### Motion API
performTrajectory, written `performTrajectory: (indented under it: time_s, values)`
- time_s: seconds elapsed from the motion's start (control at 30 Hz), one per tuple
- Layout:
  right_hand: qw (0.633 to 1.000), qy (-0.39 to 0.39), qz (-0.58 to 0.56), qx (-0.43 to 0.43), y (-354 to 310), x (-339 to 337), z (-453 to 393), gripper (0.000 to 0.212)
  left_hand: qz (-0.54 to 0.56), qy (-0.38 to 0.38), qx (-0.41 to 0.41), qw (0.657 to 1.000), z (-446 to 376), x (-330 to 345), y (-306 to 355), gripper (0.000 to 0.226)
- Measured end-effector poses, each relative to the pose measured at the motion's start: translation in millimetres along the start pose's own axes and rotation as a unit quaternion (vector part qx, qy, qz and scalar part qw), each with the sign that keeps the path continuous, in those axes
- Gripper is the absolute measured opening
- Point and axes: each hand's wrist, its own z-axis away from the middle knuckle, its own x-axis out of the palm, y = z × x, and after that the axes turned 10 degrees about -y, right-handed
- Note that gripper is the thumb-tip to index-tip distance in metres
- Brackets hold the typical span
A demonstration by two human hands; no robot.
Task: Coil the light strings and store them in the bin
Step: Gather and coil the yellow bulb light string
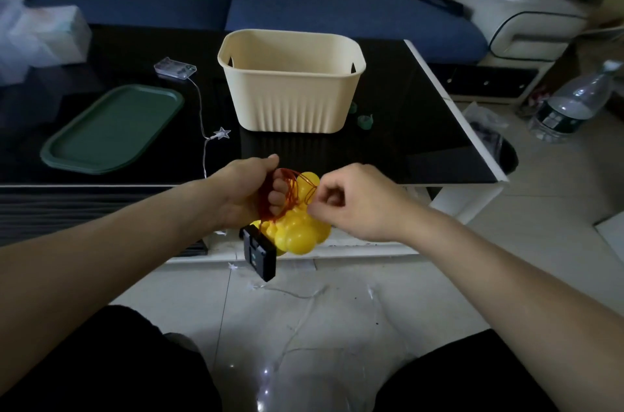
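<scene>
No text or labels can be read

Seen from a single wide-angle head-worn view, tilted forward and down from close above both forearms, facing across the glossy black glass-topped desk (422,128) toward the blue cushioned sofa (337,9), with pale tiled floor (337,327) directly beneath.

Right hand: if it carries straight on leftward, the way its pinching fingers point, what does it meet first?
The right hand would first press into the yellow bulb cluster and red wire loops wound round the left hand. It already pinches the wire there; depth is unclear.
</scene>
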Motion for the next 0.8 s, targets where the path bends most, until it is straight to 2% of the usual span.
performTrajectory:
  time_s: [0.23, 0.37, 0.43, 0.53, 0.67, 0.8]
  values:
    - [0.997, -0.013, 0.073, -0.012, -12.8, 13.4, -2.8, 0.016, 0.039, -0.004, 0.099, 0.994, 1.5, 6.8, 4.1, 0.036]
    - [0.994, -0.017, 0.102, -0.028, -16.7, 17.1, -2.2, 0.017, 0.056, -0.026, 0.116, 0.991, 2.2, 8.6, 3.0, 0.039]
    - [0.993, 0.003, 0.111, -0.042, -18.6, 16.2, -1.7, 0.018, 0.011, -0.019, 0.114, 0.993, 3.3, 10.8, -0.3, 0.037]
    - [0.989, 0.014, 0.141, -0.033, -21.3, 12.2, -1.5, 0.019, -0.114, -0.041, 0.114, 0.986, 6.0, 13.7, -7.9, 0.038]
    - [0.996, 0.008, 0.086, -0.009, -20.2, 2.1, 1.3, 0.012, -0.277, -0.079, 0.111, 0.951, 10.3, 17.3, -17.5, 0.045]
    - [0.998, -0.051, -0.013, 0.018, -9.6, -11.3, 2.0, 0.018, -0.323, -0.097, 0.081, 0.938, 12.5, 19.4, -19.7, 0.047]
